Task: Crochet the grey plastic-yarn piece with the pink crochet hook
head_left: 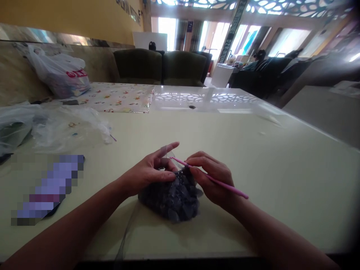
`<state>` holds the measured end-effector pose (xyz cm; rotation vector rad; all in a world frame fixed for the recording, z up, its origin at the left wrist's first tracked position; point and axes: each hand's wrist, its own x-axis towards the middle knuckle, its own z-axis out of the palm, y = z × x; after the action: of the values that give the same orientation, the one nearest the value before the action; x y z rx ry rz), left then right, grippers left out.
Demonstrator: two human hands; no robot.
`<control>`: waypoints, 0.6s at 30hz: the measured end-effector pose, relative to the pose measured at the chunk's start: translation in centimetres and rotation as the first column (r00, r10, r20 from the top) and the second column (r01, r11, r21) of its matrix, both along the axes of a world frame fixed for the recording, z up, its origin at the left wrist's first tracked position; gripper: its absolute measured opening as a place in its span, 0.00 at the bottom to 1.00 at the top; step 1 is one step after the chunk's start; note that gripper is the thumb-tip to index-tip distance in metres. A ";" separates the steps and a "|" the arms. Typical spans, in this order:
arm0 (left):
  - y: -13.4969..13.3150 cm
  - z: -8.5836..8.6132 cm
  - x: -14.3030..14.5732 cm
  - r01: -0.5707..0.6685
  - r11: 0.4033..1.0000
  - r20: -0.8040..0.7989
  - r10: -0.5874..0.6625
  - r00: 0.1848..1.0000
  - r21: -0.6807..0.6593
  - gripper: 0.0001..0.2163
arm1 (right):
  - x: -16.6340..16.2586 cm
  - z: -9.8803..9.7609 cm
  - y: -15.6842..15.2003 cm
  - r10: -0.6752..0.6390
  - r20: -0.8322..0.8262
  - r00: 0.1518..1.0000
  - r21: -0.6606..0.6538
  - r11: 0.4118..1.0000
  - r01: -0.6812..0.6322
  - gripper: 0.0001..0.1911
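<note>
A dark grey crocheted piece (177, 198) covered in petal-like flakes rests on the pale table in front of me. My left hand (154, 168) pinches its upper edge between thumb and fingers, with the index finger stretched out and a thin translucent strand over it. In my right hand (215, 174) is a pink crochet hook (225, 184), its tip pointing left toward my left fingers and its handle end sticking out to the right. The right fingertips also meet the top edge of the piece. A thin grey strand (125, 236) trails from the piece down to the table's front edge.
On the left lies a phone-like slab (50, 189), blurred out. Behind it are crumpled clear plastic bags (70, 127) and a white carrier bag (60, 71). A patterned sheet (120, 96) covers the table's far left. Dark green chairs (137, 65) stand beyond the far edge.
</note>
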<state>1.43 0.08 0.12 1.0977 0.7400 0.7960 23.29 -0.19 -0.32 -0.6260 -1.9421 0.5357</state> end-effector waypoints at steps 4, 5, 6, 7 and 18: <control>0.5 0.3 -0.6 -0.025 1.000 0.049 0.025 0.998 -0.009 0.38 | 0.6 0.4 0.5 0.152 0.021 0.988 -0.109 0.983 -0.149 0.08; 0.6 0.3 -0.8 -0.028 1.000 0.058 0.028 0.998 -0.007 0.38 | 0.7 0.5 0.6 0.188 0.043 0.981 -0.127 0.975 -0.181 0.09; 0.7 0.3 -1.0 -0.030 1.000 0.062 0.030 0.998 -0.005 0.39 | 0.9 0.6 0.7 0.217 0.068 0.974 -0.144 0.968 -0.205 0.09; 0.8 0.4 -1.1 -0.033 0.999 0.063 0.033 0.997 -0.003 0.39 | 1.0 0.7 0.8 0.236 0.093 0.967 -0.158 0.963 -0.220 0.09; 0.6 0.9 -0.9 -0.091 0.982 -0.027 0.097 0.995 0.164 0.38 | 0.8 1.3 0.7 0.189 0.191 0.963 -0.095 0.980 -0.174 0.11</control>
<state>0.52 0.68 1.01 1.2324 0.7705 0.9323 24.13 0.47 1.03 -0.5704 -2.1911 0.6874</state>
